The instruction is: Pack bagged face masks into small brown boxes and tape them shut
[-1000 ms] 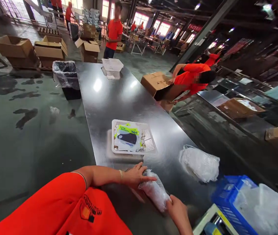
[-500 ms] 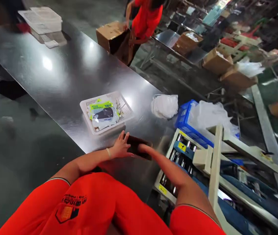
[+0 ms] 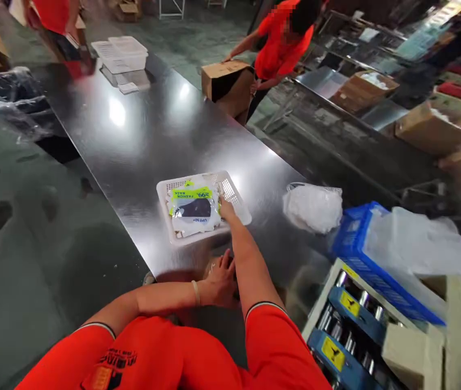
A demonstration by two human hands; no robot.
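Observation:
A white plastic basket (image 3: 236, 197) stands on the metal table, holding several mask packets. The top mask packet (image 3: 193, 208) has a green header and shows a dark mask. My right hand (image 3: 226, 208) reaches into the basket at the packets' right edge; its fingers are small and partly hidden, so whether they grip a packet cannot be told. Close to my body, my left hand (image 3: 219, 281) lies over a small brown cardboard box (image 3: 212, 264), fingers stretched and apart. My right forearm and left hand hide much of that box.
White bundled material (image 3: 313, 207) lies right of the basket. Beyond it are a blue crate (image 3: 354, 233) with white bags and a roller conveyor (image 3: 346, 319). A co-worker (image 3: 283, 43) handles a large carton (image 3: 224, 76) across the table (image 3: 132, 146). White baskets (image 3: 122, 54) stand at the far end.
My right hand has left the small brown box and moved forward into the basket. My left hand stays by the box, now lying over it. The view has shifted, showing more to the left.

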